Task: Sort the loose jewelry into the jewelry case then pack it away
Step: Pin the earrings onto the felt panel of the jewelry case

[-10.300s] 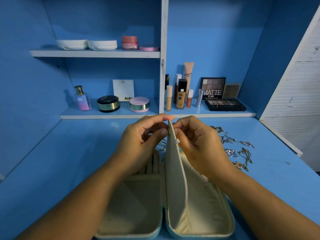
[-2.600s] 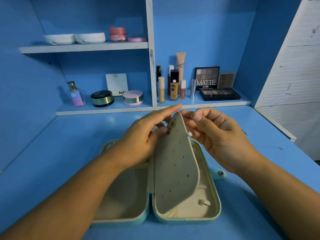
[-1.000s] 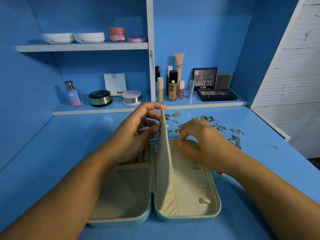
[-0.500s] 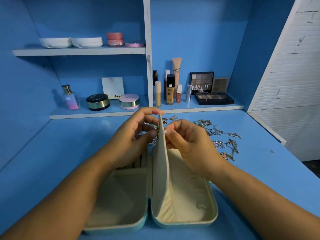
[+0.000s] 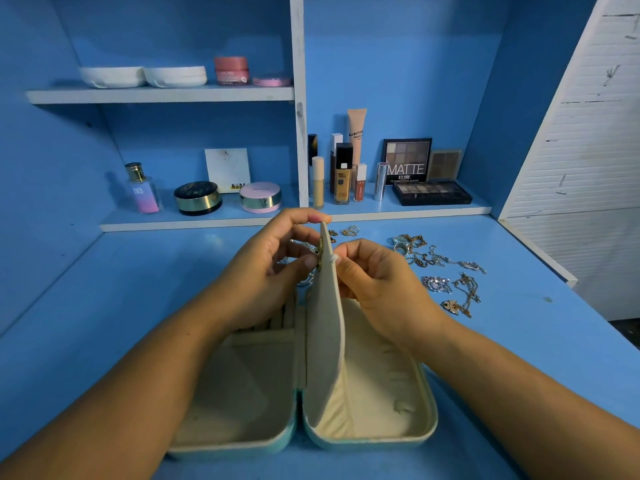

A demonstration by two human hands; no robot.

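Note:
A light-blue jewelry case (image 5: 420,436) lies open on the blue desk, cream inside. Its cream middle flap (image 5: 327,334) stands upright between the two halves. My left hand (image 5: 266,271) holds the flap's top edge and pinches a gold earring (image 5: 320,252) against its left face. My right hand (image 5: 374,278) pinches a small white earring back (image 5: 334,258) on the flap's right face. Loose chains and pendants (image 5: 446,271) lie on the desk to the right, and small gold earrings (image 5: 348,232) lie behind the flap.
A low shelf (image 5: 294,216) behind the desk carries a perfume bottle (image 5: 142,188), compacts, foundation bottles (image 5: 343,174) and eyeshadow palettes (image 5: 429,194). An upper shelf holds white cases and a pink jar. A white slatted panel (image 5: 588,150) stands at the right.
My right hand has come back to the flap's top from the case's right half. The flap now stands upright, and the hands stay pinched at its top edge.

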